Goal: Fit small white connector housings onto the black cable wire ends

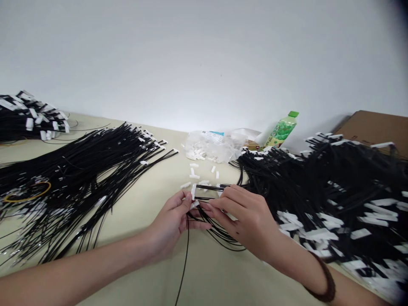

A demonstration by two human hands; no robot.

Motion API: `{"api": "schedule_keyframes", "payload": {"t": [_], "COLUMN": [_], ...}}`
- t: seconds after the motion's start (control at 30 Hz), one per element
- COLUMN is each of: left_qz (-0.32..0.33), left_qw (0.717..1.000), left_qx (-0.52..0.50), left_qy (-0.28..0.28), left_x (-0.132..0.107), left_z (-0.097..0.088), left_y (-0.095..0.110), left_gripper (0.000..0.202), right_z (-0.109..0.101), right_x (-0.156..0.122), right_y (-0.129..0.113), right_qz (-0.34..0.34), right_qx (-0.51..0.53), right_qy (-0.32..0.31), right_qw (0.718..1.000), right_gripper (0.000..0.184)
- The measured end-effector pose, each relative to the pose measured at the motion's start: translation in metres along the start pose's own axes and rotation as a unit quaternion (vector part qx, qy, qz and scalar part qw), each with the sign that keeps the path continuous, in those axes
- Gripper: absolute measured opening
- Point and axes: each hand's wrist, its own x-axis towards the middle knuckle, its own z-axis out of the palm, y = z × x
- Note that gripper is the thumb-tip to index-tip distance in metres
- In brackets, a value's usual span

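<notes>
My left hand (174, 221) pinches a small white plastic connector (193, 192) and the end of a thin black wire (185, 255) that runs down towards me. My right hand (245, 214) is closed beside it, fingers pinching the same black wire ends at the connector. A few looped black wires (223, 238) hang under my right hand. Several loose white connectors (204, 174) lie on the beige table (153, 187) just beyond my fingers.
A big pile of black wires with white ends (79, 170) covers the left. A similar heap (334, 195) fills the right. A clear bag of white connectors (210, 146), a green bottle (282, 129) and a cardboard box (372, 129) stand at the back by the wall.
</notes>
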Motion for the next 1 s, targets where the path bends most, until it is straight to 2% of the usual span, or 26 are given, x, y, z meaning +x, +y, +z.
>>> {"api": "schedule_keyframes", "payload": {"t": [0.53, 0.77, 1.0], "left_qz": [0.002, -0.008, -0.010], "left_qw": [1.000, 1.000, 0.999], "left_qx": [-0.013, -0.013, 0.005], "left_qy": [-0.014, -0.024, -0.044], "left_x": [0.001, 0.001, 0.000], "left_z": [-0.001, -0.003, -0.003], "left_y": [-0.001, -0.002, -0.003], "left_gripper": [0.012, 0.011, 0.011], "right_z": [0.006, 0.007, 0.007], "right_x": [-0.006, -0.010, -0.012], "right_y": [0.002, 0.005, 0.006], "right_qz": [-0.016, -0.067, -0.069], "right_qx": [-0.031, -0.047, -0.038], "right_qy": [-0.004, -0.034, -0.035], "right_qw": [0.999, 0.996, 0.996], "right_gripper": [0.020, 0.019, 0.019]}}
